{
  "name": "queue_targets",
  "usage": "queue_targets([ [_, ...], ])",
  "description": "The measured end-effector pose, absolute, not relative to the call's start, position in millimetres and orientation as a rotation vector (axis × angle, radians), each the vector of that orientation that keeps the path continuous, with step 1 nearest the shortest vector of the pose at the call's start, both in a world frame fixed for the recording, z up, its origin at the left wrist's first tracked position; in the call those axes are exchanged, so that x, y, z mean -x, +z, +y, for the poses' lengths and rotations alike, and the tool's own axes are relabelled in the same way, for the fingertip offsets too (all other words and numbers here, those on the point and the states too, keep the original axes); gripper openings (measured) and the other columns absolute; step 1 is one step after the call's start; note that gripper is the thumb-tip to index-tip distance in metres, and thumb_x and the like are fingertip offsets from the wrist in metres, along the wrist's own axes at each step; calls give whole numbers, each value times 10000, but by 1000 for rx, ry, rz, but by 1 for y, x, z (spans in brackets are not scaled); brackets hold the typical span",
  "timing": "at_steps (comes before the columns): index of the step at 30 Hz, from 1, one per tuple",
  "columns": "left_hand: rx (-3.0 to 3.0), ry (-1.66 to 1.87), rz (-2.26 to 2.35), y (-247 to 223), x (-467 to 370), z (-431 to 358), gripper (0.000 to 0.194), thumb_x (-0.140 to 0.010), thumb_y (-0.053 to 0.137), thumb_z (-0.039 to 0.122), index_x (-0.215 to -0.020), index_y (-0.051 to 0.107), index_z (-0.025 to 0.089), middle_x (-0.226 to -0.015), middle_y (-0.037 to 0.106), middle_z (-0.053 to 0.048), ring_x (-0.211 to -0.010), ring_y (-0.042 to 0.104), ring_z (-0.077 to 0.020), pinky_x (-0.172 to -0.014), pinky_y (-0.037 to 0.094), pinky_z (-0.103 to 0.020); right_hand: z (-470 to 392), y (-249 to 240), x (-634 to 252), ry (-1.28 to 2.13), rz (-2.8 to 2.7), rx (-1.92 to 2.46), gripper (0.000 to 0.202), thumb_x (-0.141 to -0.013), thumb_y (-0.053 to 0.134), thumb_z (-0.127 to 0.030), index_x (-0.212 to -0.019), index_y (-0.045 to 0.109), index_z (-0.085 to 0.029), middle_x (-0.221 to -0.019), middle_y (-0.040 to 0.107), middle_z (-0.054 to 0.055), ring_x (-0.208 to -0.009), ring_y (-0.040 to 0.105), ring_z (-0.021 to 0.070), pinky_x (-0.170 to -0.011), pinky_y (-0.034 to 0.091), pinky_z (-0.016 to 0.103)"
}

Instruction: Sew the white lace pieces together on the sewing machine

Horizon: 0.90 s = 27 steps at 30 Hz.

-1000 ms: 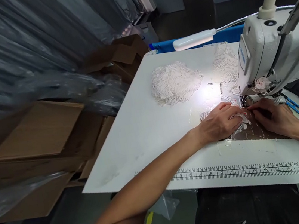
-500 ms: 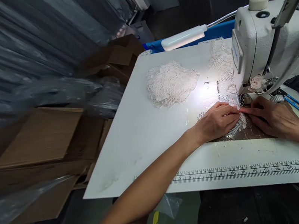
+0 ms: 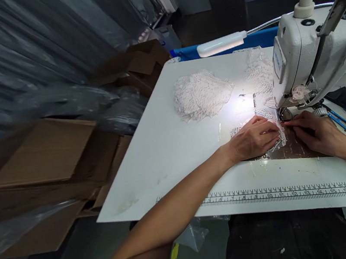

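White lace (image 3: 282, 140) lies beneath the left hand (image 3: 255, 137), on the brown plate (image 3: 297, 148) set into the surface (image 3: 165, 165), just in front of the foot (image 3: 280, 116) of the sewing machine (image 3: 314, 48). The left fingers are close together and spread over the lace, palm down; whether they pinch it or only press it, I cannot tell. The right hand (image 3: 319, 132) rests on its side across the plate, forefinger stretched toward the lace's edge near the foot, the other fingers curled; the gap to the thumb is narrow, and what, if anything, they hold is hidden. To do this well, I judge, the lace should lie flat, its edge in line with the foot, guided lightly with no tugging, since openwork like this probably stretches and puckers easily; both forefingers sit close to the needle area, so the tips should stay to either side of it. One visible edge of the lace runs from the foot back toward the person, and that seems to be its long axis, its far end pointing at the foot; more lace shows left of the hand, but the middle is covered, so the full outline is uncertain. A lace pile (image 3: 202, 94) sits farther left, under the lamp (image 3: 221, 44).
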<state>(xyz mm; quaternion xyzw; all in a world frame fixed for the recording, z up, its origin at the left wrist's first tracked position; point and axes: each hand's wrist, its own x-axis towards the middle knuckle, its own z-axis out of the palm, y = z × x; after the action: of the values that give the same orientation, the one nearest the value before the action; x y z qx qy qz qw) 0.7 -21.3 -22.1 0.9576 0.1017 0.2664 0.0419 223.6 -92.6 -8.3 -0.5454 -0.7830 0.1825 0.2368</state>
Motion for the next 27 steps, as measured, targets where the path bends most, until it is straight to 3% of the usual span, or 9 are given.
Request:
queue_targets([
  [5,-2896,744,319,-25,0,-21,259,-995,434,196,-901,676,191,-1023,704,-45,-974,647,-117,-961,489,-330,-94,-7,-225,532,-2128,1557,400,-911,403,-311,-1142,704,-186,-906,686,109,-693,612,191,-637,493,322],
  [10,-2918,831,293,-25,0,-21,275,-997,428,183,-879,676,164,-978,717,-57,-939,648,-113,-892,510,-290,-94,-7,-227,511,-2150,1570,381,-916,421,-293,-1162,695,-194,-950,693,109,-762,637,205,-702,516,337],
  [19,-2976,840,306,-28,0,-20,264,-987,443,175,-866,677,155,-956,722,-46,-871,652,-101,-849,509,-271,-97,-10,-226,223,-2354,1212,346,-941,408,-227,-1110,711,-232,-925,635,87,-782,634,158,-678,548,292],
  [24,-3039,793,207,-21,3,-21,212,-945,442,166,-923,652,140,-1039,706,-64,-964,634,-127,-960,450,-318,-99,-6,-219,9,-2462,1131,325,-933,426,-195,-1088,711,-196,-961,597,113,-801,614,176,-671,569,310],
  [27,-3121,853,257,-17,3,-21,205,-952,444,177,-905,640,138,-997,709,-54,-853,623,-138,-849,449,-329,-100,-7,-218,-33,-2472,1125,321,-924,421,-174,-1086,699,-186,-962,593,112,-780,596,175,-659,568,313],
])
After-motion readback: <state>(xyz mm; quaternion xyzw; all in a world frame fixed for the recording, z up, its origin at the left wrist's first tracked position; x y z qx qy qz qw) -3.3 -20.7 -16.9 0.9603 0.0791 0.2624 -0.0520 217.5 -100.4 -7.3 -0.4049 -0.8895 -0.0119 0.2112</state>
